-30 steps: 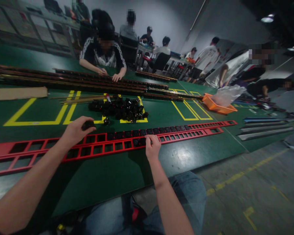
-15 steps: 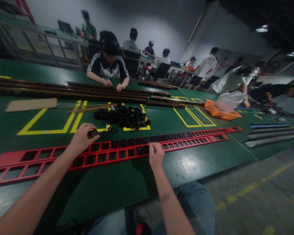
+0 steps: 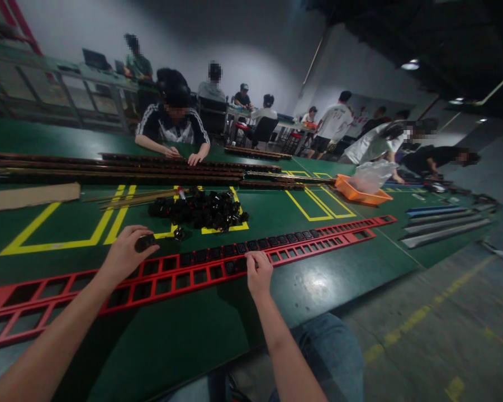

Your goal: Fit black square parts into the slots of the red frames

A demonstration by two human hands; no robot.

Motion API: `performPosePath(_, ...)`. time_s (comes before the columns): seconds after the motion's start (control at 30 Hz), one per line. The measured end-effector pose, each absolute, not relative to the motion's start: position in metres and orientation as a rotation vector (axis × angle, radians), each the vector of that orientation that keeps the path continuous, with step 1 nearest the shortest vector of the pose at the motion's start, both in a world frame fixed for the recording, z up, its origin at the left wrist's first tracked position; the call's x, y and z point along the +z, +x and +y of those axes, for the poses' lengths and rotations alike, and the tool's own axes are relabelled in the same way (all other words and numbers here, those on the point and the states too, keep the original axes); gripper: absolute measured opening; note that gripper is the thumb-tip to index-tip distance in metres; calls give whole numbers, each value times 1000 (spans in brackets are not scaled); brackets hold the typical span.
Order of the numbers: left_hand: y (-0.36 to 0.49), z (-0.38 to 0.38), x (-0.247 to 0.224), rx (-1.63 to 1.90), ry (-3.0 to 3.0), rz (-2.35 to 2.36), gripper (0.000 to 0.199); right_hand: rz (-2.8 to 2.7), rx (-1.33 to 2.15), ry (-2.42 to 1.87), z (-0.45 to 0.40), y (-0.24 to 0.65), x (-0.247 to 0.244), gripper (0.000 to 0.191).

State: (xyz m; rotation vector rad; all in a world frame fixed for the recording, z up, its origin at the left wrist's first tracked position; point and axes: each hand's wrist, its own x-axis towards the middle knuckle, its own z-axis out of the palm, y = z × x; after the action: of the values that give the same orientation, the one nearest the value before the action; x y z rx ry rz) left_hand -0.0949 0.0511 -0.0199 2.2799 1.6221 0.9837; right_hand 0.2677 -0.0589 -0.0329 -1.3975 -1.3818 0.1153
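Note:
Two long red slotted strips (image 3: 327,241) lie side by side along the near edge of the green table (image 3: 184,329). Several black sockets fill the middle slots of the far strip. My left hand (image 3: 123,258) hovers over the strips at the left, its fingers closed on a small black socket (image 3: 145,242). My right hand (image 3: 257,272) rests on the near strip, fingertips pressing a black socket (image 3: 235,266) seated in a slot. A heap of loose black sockets (image 3: 199,209) lies just beyond the strips.
Long dark rails (image 3: 121,167) run across the far half of the table, where a seated person (image 3: 171,131) works. An orange tray (image 3: 357,191) with a plastic bag stands at right, grey strips (image 3: 444,229) beyond it. A cardboard piece (image 3: 29,196) lies left. More people stand behind.
The view has tilted up and shifted slightly. Both hands stay in about the same places on the strips; my left hand still holds the socket.

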Motion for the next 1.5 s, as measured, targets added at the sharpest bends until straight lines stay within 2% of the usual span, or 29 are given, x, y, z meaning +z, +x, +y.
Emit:
performPosePath(0.2,-94,50,-18,865,2253,1639,67,-1392,94,-1397,-59,266,-33,24)
performPosePath(0.83,-95,53,-26,767,2210,1457,74,-1377,114,-1412,-60,264,-34,25)
performPosePath(1.23,-99,57,-36,830,2305,1238,54,-1383,101,-1422,-60,264,-34,26)
performPosePath(1.5,-97,51,-26,694,2187,1449,62,-1374,107,-1415,-60,264,-31,25)
